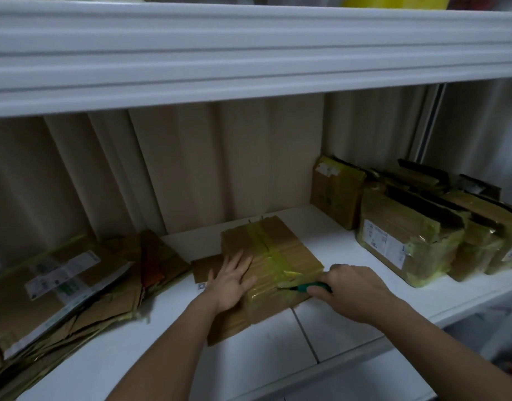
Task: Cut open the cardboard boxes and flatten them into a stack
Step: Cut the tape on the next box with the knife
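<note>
Now the left hand (pixel 233 280) presses flat, fingers spread, on the taped box (pixel 270 264), while the right hand (pixel 351 293) grips a green cutter (pixel 309 287) at its near edge. Flattened cardboard (pixel 67 290) lies left of that box on the white shelf (pixel 335 322); uncut boxes (pixel 408 238) stand to its right.

The brown cardboard box (pixel 266 256) carries yellow tape. At three o'clock, the knife (pixel 312 287) handle is green. The shelf (pixel 133 351) is white.

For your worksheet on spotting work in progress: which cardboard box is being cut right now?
The middle box, pressed by the left hand while the right hand holds a green cutter to its tape; the others lie untouched.
</note>
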